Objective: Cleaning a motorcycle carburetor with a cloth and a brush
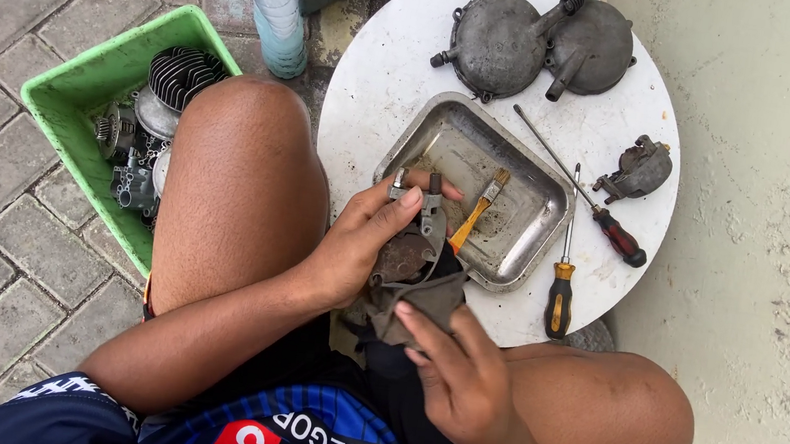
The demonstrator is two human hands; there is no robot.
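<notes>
My left hand [362, 243] grips a small grey metal engine part [409, 244] with a rusty round face, held over the near edge of a round white table [382, 80]. My right hand [457, 370] presses a dirty grey rag [420, 305] against the underside of that part. Just beyond the part sits a shallow metal tray [514, 232] with a small brush with an orange handle [478, 212] lying in it. My bare knees frame the hands on both sides.
Two grey round engine covers [538, 39] lie at the table's far side. A small grey carburettor-like part [637, 169] and two screwdrivers [561, 273] lie on the right. A green crate [81, 83] of engine parts and a plastic bottle [276, 2] stand on the paving at left.
</notes>
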